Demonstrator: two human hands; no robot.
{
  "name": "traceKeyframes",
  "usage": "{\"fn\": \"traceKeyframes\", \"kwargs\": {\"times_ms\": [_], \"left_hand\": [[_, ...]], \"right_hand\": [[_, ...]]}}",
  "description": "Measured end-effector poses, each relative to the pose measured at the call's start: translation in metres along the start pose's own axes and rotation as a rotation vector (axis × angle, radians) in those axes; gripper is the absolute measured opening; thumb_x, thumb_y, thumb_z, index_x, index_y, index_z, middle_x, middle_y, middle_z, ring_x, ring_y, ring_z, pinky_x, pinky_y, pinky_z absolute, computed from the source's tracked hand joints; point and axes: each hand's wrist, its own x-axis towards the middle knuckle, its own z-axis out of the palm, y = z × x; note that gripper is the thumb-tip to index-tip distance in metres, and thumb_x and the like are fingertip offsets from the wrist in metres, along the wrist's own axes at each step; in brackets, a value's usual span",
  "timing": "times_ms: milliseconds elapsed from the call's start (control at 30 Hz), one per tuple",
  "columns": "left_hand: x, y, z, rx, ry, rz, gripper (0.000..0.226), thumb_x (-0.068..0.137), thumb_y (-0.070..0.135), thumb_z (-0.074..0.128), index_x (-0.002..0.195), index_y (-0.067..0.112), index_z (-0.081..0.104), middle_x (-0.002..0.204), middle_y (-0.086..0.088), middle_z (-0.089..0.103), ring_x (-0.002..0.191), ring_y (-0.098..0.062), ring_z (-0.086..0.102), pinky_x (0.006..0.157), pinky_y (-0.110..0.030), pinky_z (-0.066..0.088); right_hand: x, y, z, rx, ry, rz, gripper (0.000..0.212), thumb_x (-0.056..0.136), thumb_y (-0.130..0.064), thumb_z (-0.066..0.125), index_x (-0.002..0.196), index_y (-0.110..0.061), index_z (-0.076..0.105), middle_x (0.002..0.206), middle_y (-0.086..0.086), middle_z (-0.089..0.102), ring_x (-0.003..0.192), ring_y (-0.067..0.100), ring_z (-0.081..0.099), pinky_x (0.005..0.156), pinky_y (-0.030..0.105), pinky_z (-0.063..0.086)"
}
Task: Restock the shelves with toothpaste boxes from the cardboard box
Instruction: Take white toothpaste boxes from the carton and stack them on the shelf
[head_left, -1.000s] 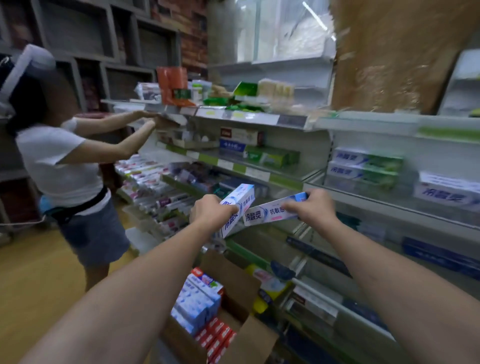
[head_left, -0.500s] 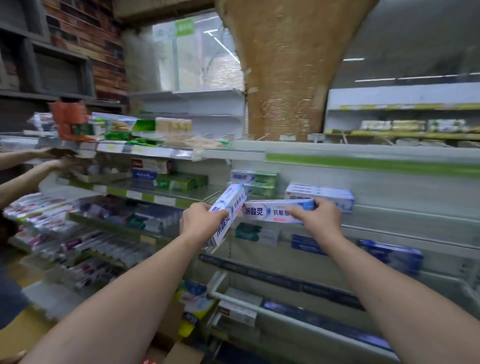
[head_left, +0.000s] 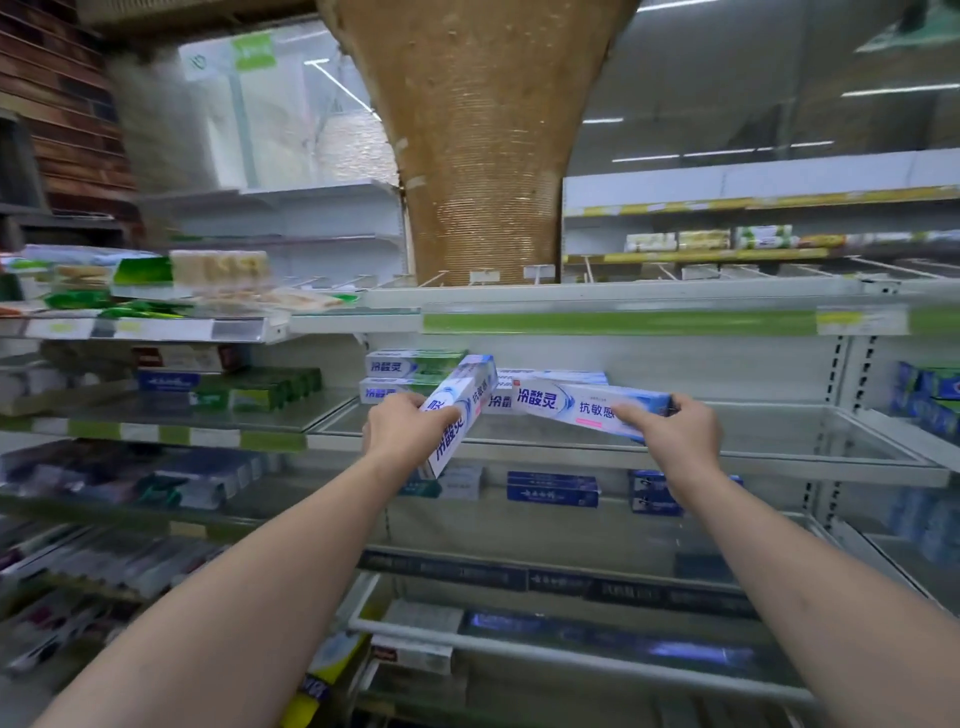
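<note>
Head view: 2 toothpaste boxes are held over the glass shelf (head_left: 727, 457).
Left hand (head_left: 402, 434): curled around the tilted box (head_left: 462, 405).
Right hand (head_left: 675, 431): pinching the level box (head_left: 576, 408) near its end.
Handling: judged light, crushable card; long edges are to be gripped.

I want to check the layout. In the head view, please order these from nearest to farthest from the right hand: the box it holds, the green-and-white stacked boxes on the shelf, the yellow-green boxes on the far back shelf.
1. Box held in the right hand: the toothpaste box, in its grip.
2. Green-and-white stacked boxes: left, on the same shelf.
3. Yellow-green boxes: far behind, upper right.
</note>
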Motion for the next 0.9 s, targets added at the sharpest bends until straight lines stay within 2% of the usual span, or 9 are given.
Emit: {"fn": "traceKeyframes", "kwargs": {"times_ms": [133,200,267,333,400,500,633,767,900], "left_hand": [[0.028,0.002,0.010,-0.003,-0.015,0.021,0.032,0.072,0.052,0.074,0.077,0.021,0.073,0.072,0.002,0.072,0.073,-0.018,0.070,0.060,-0.030,0.053],[0.043,0.000,0.013,-0.019,-0.021,0.033,0.031,0.072,0.054,0.074,0.079,0.023,0.071,0.075,0.002,0.071,0.075,-0.019,0.070,0.065,-0.032,0.057],[0.058,-0.005,0.016,-0.047,-0.025,0.042,0.032,0.070,0.056,0.074,0.080,0.027,0.069,0.078,0.002,0.072,0.076,-0.019,0.070,0.073,-0.037,0.061],[0.069,-0.010,0.018,-0.052,-0.023,0.060,0.033,0.070,0.056,0.074,0.081,0.027,0.065,0.080,0.003,0.072,0.077,-0.018,0.070,0.075,-0.038,0.061],[0.078,-0.013,0.020,-0.061,-0.029,0.080,0.030,0.076,0.054,0.076,0.091,0.033,0.061,0.080,0.005,0.069,0.078,-0.016,0.069,0.074,-0.036,0.061],[0.090,-0.016,0.025,-0.068,-0.019,0.100,0.054,0.075,0.057,0.077,0.119,0.027,0.068,0.088,0.002,0.072,0.081,-0.018,0.071,0.078,-0.039,0.061],[0.106,-0.018,0.035,-0.056,0.029,0.104,0.074,0.069,0.066,0.073,0.129,0.024,0.066,0.106,0.000,0.075,0.091,-0.021,0.070,0.084,-0.041,0.059],[0.116,-0.017,0.046,-0.065,0.055,0.086,0.056,0.074,0.061,0.075,0.117,0.026,0.070,0.093,0.002,0.074,0.081,-0.019,0.070,0.076,-0.037,0.060],[0.124,-0.013,0.056,-0.101,0.053,0.056,0.049,0.073,0.058,0.080,0.112,0.032,0.066,0.095,-0.001,0.075,0.077,-0.017,0.071,0.069,-0.038,0.063]], "right_hand": [[0.024,0.006,0.005,0.073,0.010,0.051,0.041,0.055,-0.038,0.092,0.081,-0.012,0.073,0.086,0.007,0.075,0.076,0.022,0.069,0.078,0.041,0.057],[0.035,0.010,0.012,0.109,0.014,0.070,0.051,0.045,-0.043,0.090,0.081,-0.011,0.074,0.084,0.005,0.076,0.085,0.026,0.073,0.081,0.045,0.060],[0.045,0.014,0.022,0.154,0.002,0.077,0.050,0.045,-0.038,0.091,0.082,-0.009,0.074,0.084,0.007,0.076,0.086,0.027,0.074,0.080,0.047,0.060],[0.052,0.016,0.034,0.164,0.009,0.085,0.052,0.043,-0.038,0.092,0.081,-0.009,0.073,0.084,0.007,0.076,0.085,0.026,0.074,0.080,0.049,0.060],[0.058,0.017,0.045,0.143,0.025,0.060,0.058,0.038,-0.046,0.091,0.080,-0.011,0.072,0.083,0.004,0.076,0.084,0.026,0.074,0.080,0.049,0.060],[0.062,0.015,0.060,0.118,0.043,0.051,0.051,0.048,-0.039,0.093,0.083,-0.010,0.070,0.086,0.005,0.075,0.083,0.023,0.072,0.081,0.043,0.060],[0.083,0.018,0.076,0.060,0.038,0.043,0.039,0.063,-0.023,0.092,0.091,-0.009,0.070,0.093,0.010,0.073,0.078,0.021,0.069,0.072,0.029,0.054],[0.111,0.022,0.087,-0.027,-0.023,0.051,0.050,0.066,-0.030,0.091,0.106,-0.008,0.069,0.102,0.007,0.071,0.089,0.025,0.069,0.081,0.034,0.056],[0.137,0.029,0.091,-0.189,-0.080,-0.042,0.038,0.072,-0.042,0.084,0.091,-0.012,0.071,0.094,0.007,0.073,0.085,0.025,0.068,0.080,0.038,0.056]]}}
